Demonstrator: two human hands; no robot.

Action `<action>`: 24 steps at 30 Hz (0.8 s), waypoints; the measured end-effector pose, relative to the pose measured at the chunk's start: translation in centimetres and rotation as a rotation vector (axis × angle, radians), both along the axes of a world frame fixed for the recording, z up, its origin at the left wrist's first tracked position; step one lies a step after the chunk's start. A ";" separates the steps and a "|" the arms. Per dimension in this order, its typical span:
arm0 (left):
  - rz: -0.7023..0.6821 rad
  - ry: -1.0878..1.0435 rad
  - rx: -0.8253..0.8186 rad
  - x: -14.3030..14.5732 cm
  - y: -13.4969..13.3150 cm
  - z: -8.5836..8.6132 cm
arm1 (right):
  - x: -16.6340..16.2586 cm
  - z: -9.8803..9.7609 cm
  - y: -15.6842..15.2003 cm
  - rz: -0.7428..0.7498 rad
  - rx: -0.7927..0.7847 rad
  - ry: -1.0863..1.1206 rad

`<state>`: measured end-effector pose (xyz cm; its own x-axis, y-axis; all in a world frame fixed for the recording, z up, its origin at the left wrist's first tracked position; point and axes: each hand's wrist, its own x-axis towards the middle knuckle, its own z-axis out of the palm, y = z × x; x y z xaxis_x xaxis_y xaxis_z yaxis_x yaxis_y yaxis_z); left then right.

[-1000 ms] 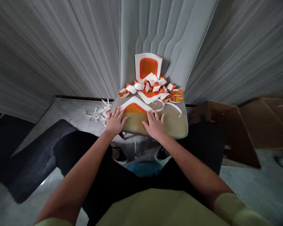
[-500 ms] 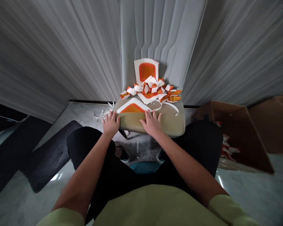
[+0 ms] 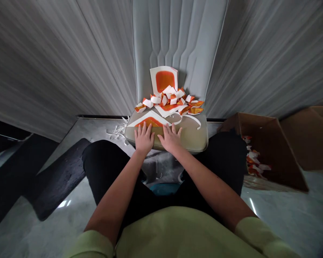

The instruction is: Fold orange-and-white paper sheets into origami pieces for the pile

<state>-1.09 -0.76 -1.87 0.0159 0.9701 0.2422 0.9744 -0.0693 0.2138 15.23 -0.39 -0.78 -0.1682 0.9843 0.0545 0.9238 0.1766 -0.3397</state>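
From my seat at the feed, I have the sheet [image 3: 150, 118], white with an orange patch, at the centre of the frame, a flat triangle with its straight edge toward me. Neither hand grips: the left hand [image 3: 144, 140] is palm down, fingers spread over that edge, and the right hand [image 3: 171, 139] is likewise splayed at the sheet's right corner. To do this well, I judge the pressure should be light and even, worked along the edge from the middle outward, corners kept in line so the fold does not skew.

The padded seat [image 3: 192, 135] gives a soft base, so a crease will probably need firmer fingers than on a hard top. Just above centre, folded pieces [image 3: 173, 99] are heaped, and an upright sheet [image 3: 165, 81] leans on the backrest [image 3: 174, 36]. A curled strip [image 3: 192, 116] lies right of the sheet.

Panelled walls [image 3: 56, 57] fill both upper corners; an open carton [image 3: 274, 150] stands at right, a dark mat [image 3: 63, 179] at lower left.
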 end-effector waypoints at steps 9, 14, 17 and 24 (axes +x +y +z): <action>-0.001 -0.054 -0.022 -0.8 0.5 0.1 | 3.3 1.9 -1.3 -0.027 -0.097 0.049; -0.048 -0.082 0.002 -1.3 -0.4 0.7 | 6.3 4.0 -1.6 -0.117 0.040 0.166; -0.105 -0.086 0.009 -2.1 -0.9 1.0 | 7.1 4.2 -1.8 -0.015 0.099 0.165; -0.223 -0.058 0.009 -3.0 -0.4 0.7 | 4.5 1.5 -2.3 0.180 0.050 0.094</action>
